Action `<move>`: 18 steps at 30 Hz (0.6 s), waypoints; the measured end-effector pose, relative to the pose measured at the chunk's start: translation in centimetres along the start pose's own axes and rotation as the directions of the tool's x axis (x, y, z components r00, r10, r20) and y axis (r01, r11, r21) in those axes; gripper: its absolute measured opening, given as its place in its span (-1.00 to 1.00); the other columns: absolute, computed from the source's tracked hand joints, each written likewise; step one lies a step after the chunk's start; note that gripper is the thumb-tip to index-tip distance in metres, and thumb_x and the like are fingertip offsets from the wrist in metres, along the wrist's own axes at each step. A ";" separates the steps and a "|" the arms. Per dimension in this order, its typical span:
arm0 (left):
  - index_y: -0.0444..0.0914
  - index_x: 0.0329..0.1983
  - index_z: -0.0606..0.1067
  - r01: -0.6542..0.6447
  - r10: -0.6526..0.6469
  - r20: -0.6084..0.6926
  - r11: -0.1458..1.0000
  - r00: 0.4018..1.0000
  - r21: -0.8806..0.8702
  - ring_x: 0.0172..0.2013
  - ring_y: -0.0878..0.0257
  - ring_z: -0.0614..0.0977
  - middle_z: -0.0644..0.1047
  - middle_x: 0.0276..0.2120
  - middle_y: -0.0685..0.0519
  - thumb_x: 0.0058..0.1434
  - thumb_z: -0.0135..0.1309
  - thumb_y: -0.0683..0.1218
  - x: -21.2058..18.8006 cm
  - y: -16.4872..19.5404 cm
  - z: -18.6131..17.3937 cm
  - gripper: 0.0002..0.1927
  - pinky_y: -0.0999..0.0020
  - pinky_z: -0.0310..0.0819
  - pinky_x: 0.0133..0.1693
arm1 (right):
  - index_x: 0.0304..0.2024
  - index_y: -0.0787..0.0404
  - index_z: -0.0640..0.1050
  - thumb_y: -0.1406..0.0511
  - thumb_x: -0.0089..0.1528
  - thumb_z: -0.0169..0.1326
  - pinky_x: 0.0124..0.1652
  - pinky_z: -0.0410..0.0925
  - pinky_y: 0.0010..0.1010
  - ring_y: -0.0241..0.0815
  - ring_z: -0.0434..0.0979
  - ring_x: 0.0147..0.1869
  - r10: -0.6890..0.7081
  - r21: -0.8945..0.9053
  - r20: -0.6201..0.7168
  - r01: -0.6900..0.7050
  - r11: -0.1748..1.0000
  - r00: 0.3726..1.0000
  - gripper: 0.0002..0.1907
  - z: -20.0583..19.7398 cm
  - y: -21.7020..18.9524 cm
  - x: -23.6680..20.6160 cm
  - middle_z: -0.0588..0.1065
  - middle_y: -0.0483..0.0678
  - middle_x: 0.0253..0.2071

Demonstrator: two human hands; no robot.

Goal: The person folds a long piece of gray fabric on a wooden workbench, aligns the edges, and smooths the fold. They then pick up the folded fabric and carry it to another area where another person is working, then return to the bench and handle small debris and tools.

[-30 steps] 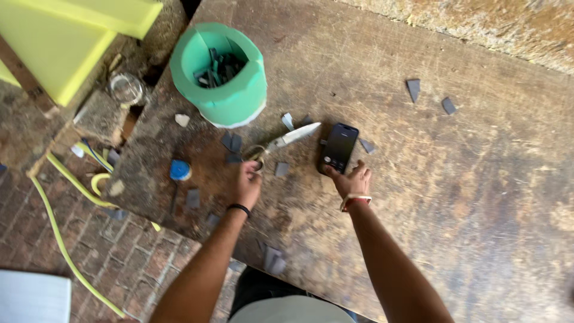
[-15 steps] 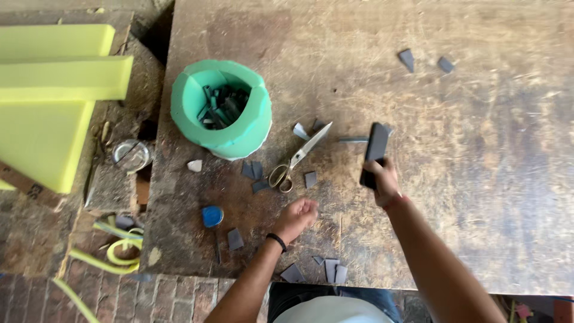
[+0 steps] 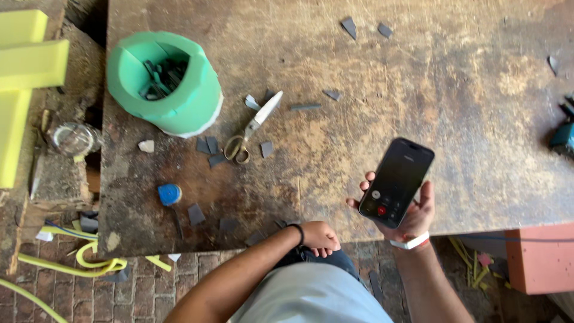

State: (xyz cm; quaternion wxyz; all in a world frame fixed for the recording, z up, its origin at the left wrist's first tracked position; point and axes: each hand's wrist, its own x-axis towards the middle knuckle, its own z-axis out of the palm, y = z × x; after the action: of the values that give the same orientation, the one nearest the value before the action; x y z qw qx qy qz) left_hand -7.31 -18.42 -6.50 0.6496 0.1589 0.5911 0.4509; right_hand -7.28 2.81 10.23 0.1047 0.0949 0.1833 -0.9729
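I'm seeing the phone [image 3: 395, 182], a black slab with a lit call screen, tilting over the table's [image 3: 371, 78] near edge at 5 o'clock. My right hand [image 3: 406, 212] is grasping it; my left hand [image 3: 320, 237] is curling loosely at 6. Scissors [image 3: 251, 127] are lying toward 11, beside a green foam tub [image 3: 170, 84].

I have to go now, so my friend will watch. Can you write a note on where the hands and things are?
Right hand: holds a dark phone above the table's near edge.
Left hand: curled, empty, at the near edge.
Scissors lie on the table, untouched, beside the green foam tub with dark scraps inside.
Grey scraps lie cut and scattered.
What is left cannot be told.
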 end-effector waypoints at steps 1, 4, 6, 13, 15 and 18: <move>-0.27 -0.02 0.62 0.040 -0.038 -0.024 0.998 0.999 0.057 -0.30 0.25 0.73 0.68 -0.26 -0.01 0.24 0.14 0.04 1.8 -0.4 1.9 -0.64 0.31 0.67 -0.28 | 0.36 0.24 0.41 -0.24 0.32 -0.04 0.19 0.29 0.36 0.21 0.47 0.23 0.017 0.007 0.033 -0.017 1.000 0.999 -0.16 0.0 -0.3 -0.6 0.47 0.24 0.19; -0.24 -0.19 0.70 -0.020 0.069 -0.086 0.878 0.994 0.478 -0.34 0.19 0.71 0.70 -0.33 -0.02 0.07 0.23 0.20 5.6 -0.9 5.9 -0.54 0.27 0.62 -0.24 | 0.31 0.33 0.41 -0.18 0.30 0.00 0.13 0.35 0.20 0.17 0.50 0.16 0.098 -0.080 0.034 -0.095 0.992 0.995 -0.18 -1.4 -1.5 -3.6 0.48 0.24 0.15; -0.21 -0.28 0.74 -0.017 0.099 -0.090 0.760 0.991 0.650 -0.35 0.16 0.69 0.69 -0.37 -0.02 0.02 0.24 0.31 6.6 -0.9 7.5 -0.47 0.25 0.58 -0.20 | 0.28 0.37 0.40 -0.17 0.25 0.03 0.06 0.41 0.11 0.14 0.52 0.10 0.175 -0.170 0.000 -0.172 0.970 0.985 -0.16 -3.6 -1.8 -5.5 0.49 0.24 0.11; -0.30 -0.33 0.69 0.158 -0.186 -0.030 0.724 0.982 0.671 -0.41 0.13 0.75 0.70 -0.42 -0.06 0.01 0.22 0.30 9.4 3.2 10.1 -0.44 0.19 0.68 -0.25 | 0.28 0.25 0.24 -0.08 0.14 0.07 -0.19 0.53 -0.08 0.08 0.60 -0.10 0.419 -0.330 -0.358 -0.533 0.779 0.834 -0.18 -10.8 -4.6 -14.4 0.52 0.24 -0.06; -0.31 -0.34 0.71 0.179 -0.201 -0.048 0.709 0.978 0.682 -0.42 0.13 0.77 0.71 -0.42 -0.05 -0.05 0.27 0.21 10.2 3.9 10.8 -0.51 0.19 0.72 -0.28 | 0.32 0.09 0.15 0.01 0.11 0.06 -0.26 0.52 -0.14 0.03 0.61 -0.17 0.464 -0.374 -0.522 -0.681 0.629 0.715 -0.21 -12.5 -5.4 -16.8 0.55 0.20 -0.13; -0.26 -0.35 0.72 0.190 -0.095 -0.178 0.739 0.979 0.646 -0.43 0.14 0.73 0.70 -0.44 -0.03 -0.14 0.36 0.13 11.0 3.8 11.6 -0.59 0.19 0.67 -0.31 | 0.41 -0.01 0.12 0.17 0.12 0.09 -0.34 0.46 -0.28 -0.10 0.53 -0.30 0.486 -0.485 -0.661 -0.820 0.304 0.572 -0.18 -14.8 -5.8 -18.5 0.54 0.11 -0.21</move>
State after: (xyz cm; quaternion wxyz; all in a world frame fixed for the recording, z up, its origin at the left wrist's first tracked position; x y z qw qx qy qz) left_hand 0.54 -4.05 -7.67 0.5433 0.3016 0.7645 0.1718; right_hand 11.29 16.78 2.74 0.4907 0.3017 0.5304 -0.6220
